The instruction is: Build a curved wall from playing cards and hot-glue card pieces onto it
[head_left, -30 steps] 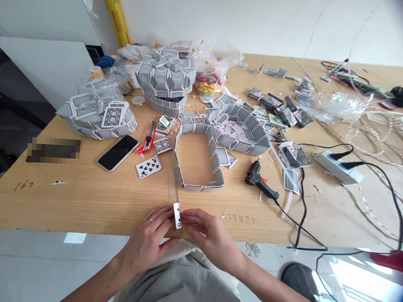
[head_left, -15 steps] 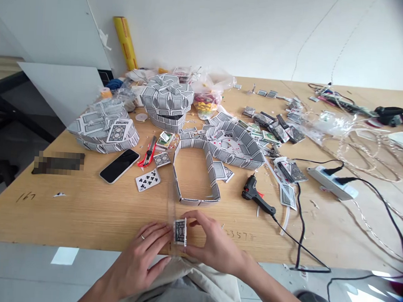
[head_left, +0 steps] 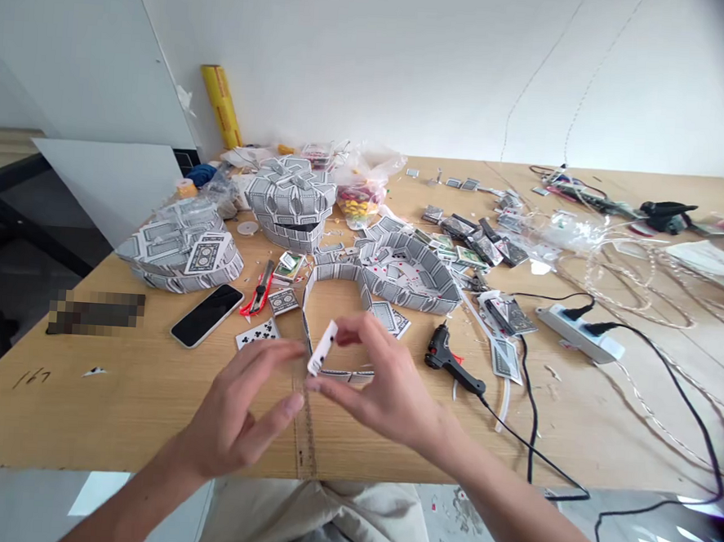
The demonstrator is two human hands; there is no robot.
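Observation:
My right hand (head_left: pixel 386 379) pinches a folded playing card (head_left: pixel 322 349) between thumb and fingers, raised over the near end of a frame made of cards (head_left: pixel 308 309). The card's narrow white side with black marks faces me. Just left of it, my left hand (head_left: pixel 247 403) has thumb and fingers apart and holds nothing. Under the hands a clear ruler (head_left: pixel 306 443) lies on the wooden table (head_left: pixel 145 405). A playing card with club marks (head_left: pixel 258 334) is partly covered by my left hand.
A black glue gun (head_left: pixel 451 360) lies to the right, its cord running toward a white power strip (head_left: pixel 579 335). A red utility knife (head_left: pixel 259 291) and a phone (head_left: pixel 207 316) lie left. Behind stand boxes covered in cards (head_left: pixel 289 201), an open card tray (head_left: pixel 440 296) and card packs (head_left: pixel 483 244).
Both hands have risen from the table's front edge, away from me. The folded card has left the ruler and been turned. My left fingers have come off the ruler and spread.

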